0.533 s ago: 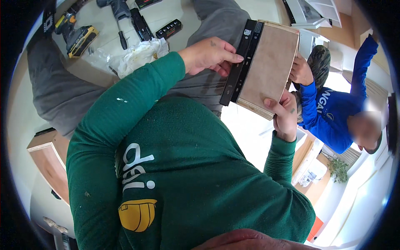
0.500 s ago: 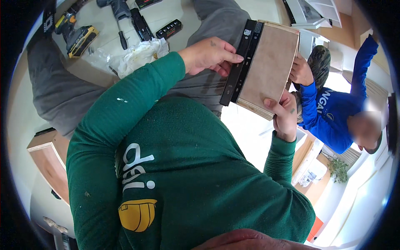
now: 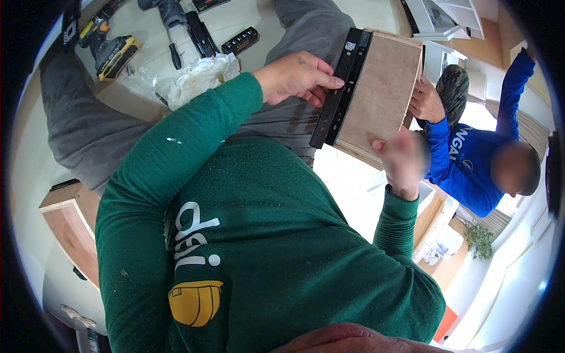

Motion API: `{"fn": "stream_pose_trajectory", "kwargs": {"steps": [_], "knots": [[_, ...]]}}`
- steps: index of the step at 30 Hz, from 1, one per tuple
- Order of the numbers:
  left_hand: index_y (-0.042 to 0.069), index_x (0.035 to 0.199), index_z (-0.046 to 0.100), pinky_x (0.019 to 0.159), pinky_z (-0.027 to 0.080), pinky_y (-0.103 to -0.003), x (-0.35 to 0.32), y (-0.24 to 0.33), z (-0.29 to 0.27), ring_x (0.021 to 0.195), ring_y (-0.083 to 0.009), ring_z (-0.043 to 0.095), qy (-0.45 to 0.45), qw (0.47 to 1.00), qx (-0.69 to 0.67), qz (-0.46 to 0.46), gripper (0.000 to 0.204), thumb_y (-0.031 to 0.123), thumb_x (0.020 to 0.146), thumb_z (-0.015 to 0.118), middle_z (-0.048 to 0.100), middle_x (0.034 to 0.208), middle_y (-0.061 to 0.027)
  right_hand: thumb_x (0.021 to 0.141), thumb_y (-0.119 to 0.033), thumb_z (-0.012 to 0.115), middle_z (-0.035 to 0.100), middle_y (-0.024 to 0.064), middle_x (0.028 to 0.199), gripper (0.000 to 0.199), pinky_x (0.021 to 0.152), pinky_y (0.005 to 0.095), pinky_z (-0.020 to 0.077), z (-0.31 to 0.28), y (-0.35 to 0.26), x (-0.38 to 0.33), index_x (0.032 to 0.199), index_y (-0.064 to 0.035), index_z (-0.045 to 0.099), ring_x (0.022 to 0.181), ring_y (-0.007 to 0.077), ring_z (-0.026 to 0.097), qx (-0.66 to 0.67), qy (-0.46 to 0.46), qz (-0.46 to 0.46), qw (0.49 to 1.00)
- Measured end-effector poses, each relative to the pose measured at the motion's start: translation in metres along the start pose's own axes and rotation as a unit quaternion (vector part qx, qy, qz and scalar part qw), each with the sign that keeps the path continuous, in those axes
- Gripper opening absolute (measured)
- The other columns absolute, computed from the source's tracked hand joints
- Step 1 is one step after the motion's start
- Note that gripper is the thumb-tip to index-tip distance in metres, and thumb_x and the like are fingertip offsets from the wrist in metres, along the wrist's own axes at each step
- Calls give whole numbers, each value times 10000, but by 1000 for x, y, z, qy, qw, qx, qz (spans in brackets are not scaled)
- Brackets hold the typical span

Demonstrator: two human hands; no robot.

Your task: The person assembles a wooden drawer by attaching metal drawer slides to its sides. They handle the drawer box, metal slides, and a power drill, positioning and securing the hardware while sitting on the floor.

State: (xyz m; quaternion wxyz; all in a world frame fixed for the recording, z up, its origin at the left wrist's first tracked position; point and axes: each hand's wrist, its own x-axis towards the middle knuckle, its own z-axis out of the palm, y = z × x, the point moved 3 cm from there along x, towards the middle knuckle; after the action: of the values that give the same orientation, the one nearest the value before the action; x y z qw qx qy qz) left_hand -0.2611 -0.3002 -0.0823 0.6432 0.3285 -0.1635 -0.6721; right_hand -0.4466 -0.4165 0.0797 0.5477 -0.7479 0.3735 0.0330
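Observation:
A wooden drawer box (image 3: pixel 381 88) with pale plywood edges is held tilted above my lap. Along its left side lies a black metal drawer slide (image 3: pixel 340 94). My left hand (image 3: pixel 299 79) grips that slide, thumb on top and fingers curled beneath it. At the near right corner of the box, my right hand (image 3: pixel 404 162) clasps the wood, with the thumb on the upper face and the other fingers mostly hidden or blurred. A co-worker's hand (image 3: pixel 427 100) is at the right edge of the box; whether it touches the wood I cannot tell.
On the floor ahead lie a yellow-and-black cordless drill (image 3: pixel 115 56), a grey power tool (image 3: pixel 170 15), a screwdriver (image 3: pixel 174 56), black slides (image 3: pixel 201 35), a small black box (image 3: pixel 240 41) and crumpled plastic (image 3: pixel 197 82). Another wooden drawer (image 3: pixel 70 215) stands left. A co-worker in blue (image 3: pixel 471 159) sits right.
The co-worker's head has shifted slightly. My hands, the drawer slide and the drawer box keep nearly the same positions.

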Motion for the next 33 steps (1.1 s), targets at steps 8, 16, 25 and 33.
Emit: {"fn": "stream_pose_trajectory", "kwargs": {"steps": [8, 16, 25, 33], "knots": [[52, 1066, 703, 720, 538, -293, -2, 0, 1, 769, -120, 629, 11, 999, 33, -1, 276, 306, 960, 713, 671, 915, -5, 767, -40, 719, 738, 43, 873, 226, 709, 232, 473, 1, -1, 2, 979, 38, 729, 745, 73, 623, -1, 0, -2, 1000], [-12, 1008, 706, 645, 555, -283, -8, 4, -4, 703, -131, 639, 86, 991, 101, 22, 275, 252, 936, 737, 670, 863, -52, 774, -70, 730, 734, 40, 859, 232, 685, 229, 474, 2, -1, 5, 975, 47, 728, 726, 72, 624, 3, -5, -8, 1000], [41, 836, 690, 605, 511, -236, -16, 13, -11, 630, -85, 595, 144, 977, 156, 31, 241, 251, 951, 722, 618, 707, 2, 781, -69, 716, 728, 39, 869, 245, 680, 228, 471, -1, 0, 6, 995, 49, 719, 727, 70, 620, -7, -2, 7, 1000], [40, 876, 697, 617, 525, -242, -23, 26, 1, 665, -86, 607, 152, 978, 138, 37, 217, 243, 953, 717, 650, 791, -2, 783, -48, 678, 730, 52, 936, 287, 739, 234, 476, -10, -11, 2, 1050, 54, 702, 797, 81, 626, 13, 10, -17, 1000]]}}
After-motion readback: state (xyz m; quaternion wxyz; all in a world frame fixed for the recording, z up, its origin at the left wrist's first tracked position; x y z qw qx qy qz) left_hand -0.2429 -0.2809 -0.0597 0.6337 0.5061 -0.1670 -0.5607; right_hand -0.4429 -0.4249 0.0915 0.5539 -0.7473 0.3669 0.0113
